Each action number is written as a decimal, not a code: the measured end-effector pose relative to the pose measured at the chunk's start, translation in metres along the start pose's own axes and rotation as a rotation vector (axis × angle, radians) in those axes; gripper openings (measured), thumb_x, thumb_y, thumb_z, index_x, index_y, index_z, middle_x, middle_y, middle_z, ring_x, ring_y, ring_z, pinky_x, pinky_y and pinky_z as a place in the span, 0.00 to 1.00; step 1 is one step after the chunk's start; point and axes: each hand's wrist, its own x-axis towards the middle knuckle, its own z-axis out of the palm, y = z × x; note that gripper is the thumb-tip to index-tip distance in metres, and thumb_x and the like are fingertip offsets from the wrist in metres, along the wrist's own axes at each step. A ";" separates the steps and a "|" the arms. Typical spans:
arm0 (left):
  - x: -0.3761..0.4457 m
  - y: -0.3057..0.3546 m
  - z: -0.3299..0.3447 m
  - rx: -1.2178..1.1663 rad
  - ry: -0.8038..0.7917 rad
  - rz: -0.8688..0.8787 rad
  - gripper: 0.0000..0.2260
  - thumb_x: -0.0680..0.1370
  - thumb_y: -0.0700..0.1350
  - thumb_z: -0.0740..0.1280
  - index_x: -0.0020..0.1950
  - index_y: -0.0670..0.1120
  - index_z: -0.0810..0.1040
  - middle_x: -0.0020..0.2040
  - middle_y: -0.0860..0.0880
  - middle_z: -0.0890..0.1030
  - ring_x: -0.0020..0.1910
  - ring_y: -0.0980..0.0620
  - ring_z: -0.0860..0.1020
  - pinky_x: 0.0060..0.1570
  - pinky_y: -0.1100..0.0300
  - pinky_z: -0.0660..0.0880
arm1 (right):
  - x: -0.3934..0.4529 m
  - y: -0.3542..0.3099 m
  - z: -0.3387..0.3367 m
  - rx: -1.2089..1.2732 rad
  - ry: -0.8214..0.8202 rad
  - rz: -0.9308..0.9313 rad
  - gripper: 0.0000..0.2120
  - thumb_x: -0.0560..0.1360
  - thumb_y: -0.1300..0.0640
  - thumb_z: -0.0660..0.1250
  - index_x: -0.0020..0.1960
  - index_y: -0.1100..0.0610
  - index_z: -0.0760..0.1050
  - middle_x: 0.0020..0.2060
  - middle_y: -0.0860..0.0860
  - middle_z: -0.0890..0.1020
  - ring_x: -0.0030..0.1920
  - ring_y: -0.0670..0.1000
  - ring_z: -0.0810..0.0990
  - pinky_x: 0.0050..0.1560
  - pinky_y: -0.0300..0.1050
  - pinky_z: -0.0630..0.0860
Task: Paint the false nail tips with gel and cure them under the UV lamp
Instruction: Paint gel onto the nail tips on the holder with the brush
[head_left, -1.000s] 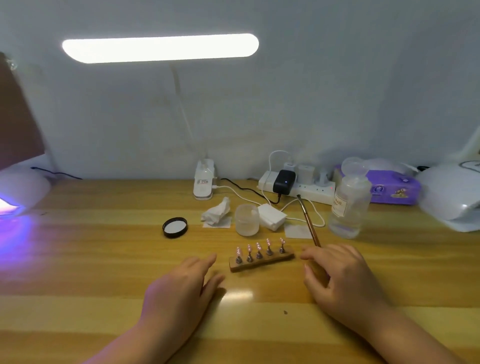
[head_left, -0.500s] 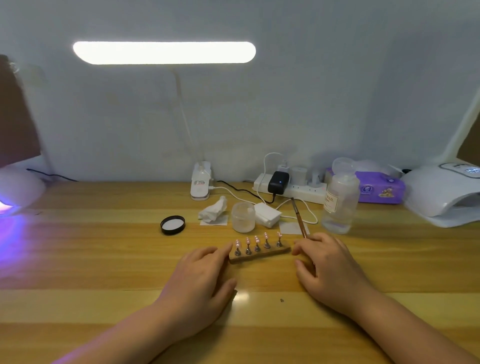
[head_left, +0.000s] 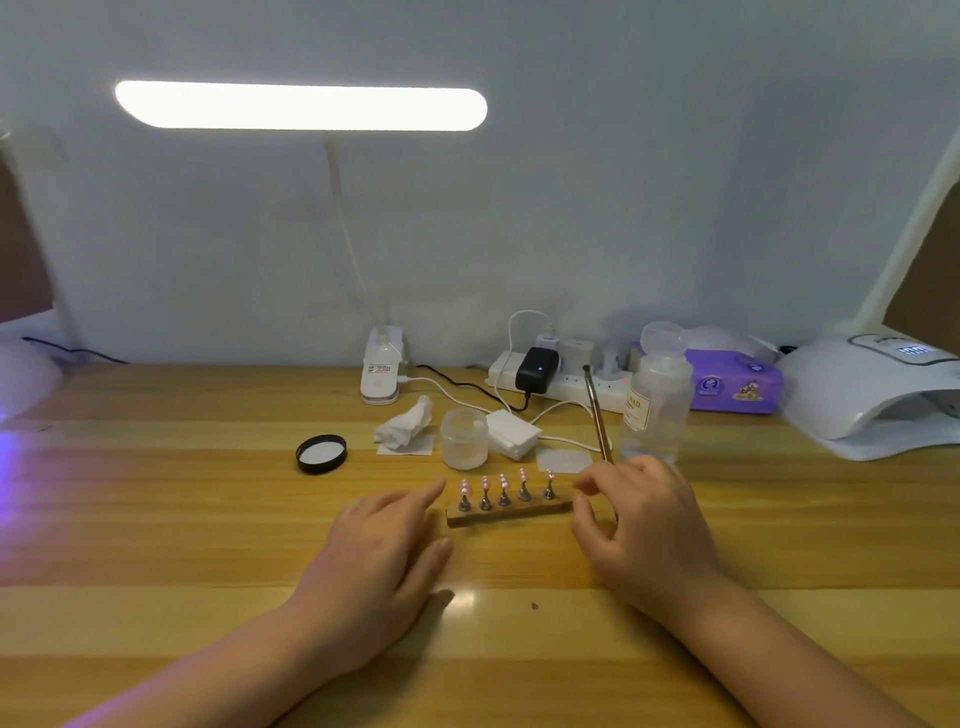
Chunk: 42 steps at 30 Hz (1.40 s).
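The head view looks down on a pale wooden desk (head_left: 156, 519) with two bare hands lying apart, one at each end of a small brown wooden holder block (head_left: 506, 512). On the block stand five little metal stands in one row, each topped with a pink false nail tip (head_left: 464, 487). The left hand (head_left: 379, 561) rests palm down with fingers relaxed and nearly straight, its forefinger reaching toward the block's left end; whether it touches is unclear. The right hand (head_left: 644, 530) has its fingers curled round one thin brown-handled brush (head_left: 597, 415), whose shaft slants up and away, with fingertips just beside the block's right end.

Behind the block stands one small frosted glass jar (head_left: 464, 439), lid off, and one round black lid (head_left: 321, 453) lies to its left. One crumpled white tissue (head_left: 405, 428) and one stack of white cotton pads (head_left: 514, 434) flank the jar. One clear plastic bottle (head_left: 657, 405) stands to the right.

Two curing lamps show: one white domed UV lamp (head_left: 872, 400) at the right edge, its opening facing the desk, and another at the far left, mostly cut off, with violet light spilling onto the wood. One white clip-on desk lamp (head_left: 301, 106) with a long glowing bar rises from the back, beside one white power strip (head_left: 566, 382) and one purple tissue pack (head_left: 737, 384).
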 end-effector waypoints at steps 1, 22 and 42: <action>0.000 0.003 -0.004 -0.024 0.065 0.036 0.22 0.82 0.52 0.59 0.76 0.58 0.59 0.67 0.55 0.75 0.67 0.55 0.70 0.64 0.61 0.64 | 0.000 -0.003 -0.003 0.025 0.035 -0.033 0.09 0.73 0.51 0.61 0.39 0.52 0.78 0.31 0.44 0.78 0.38 0.50 0.75 0.41 0.48 0.73; -0.011 0.031 -0.008 -0.218 0.223 0.149 0.26 0.72 0.38 0.74 0.63 0.59 0.71 0.53 0.65 0.75 0.52 0.64 0.75 0.50 0.80 0.67 | -0.011 -0.074 -0.016 0.161 0.002 -0.545 0.20 0.78 0.42 0.57 0.61 0.54 0.73 0.28 0.45 0.77 0.27 0.45 0.74 0.28 0.40 0.69; -0.003 0.012 0.000 -0.282 0.234 0.155 0.14 0.81 0.53 0.60 0.66 0.54 0.75 0.53 0.58 0.73 0.51 0.64 0.74 0.50 0.76 0.69 | 0.010 0.015 0.019 -0.126 -0.305 0.168 0.22 0.74 0.36 0.58 0.63 0.43 0.75 0.49 0.43 0.71 0.53 0.46 0.65 0.53 0.40 0.66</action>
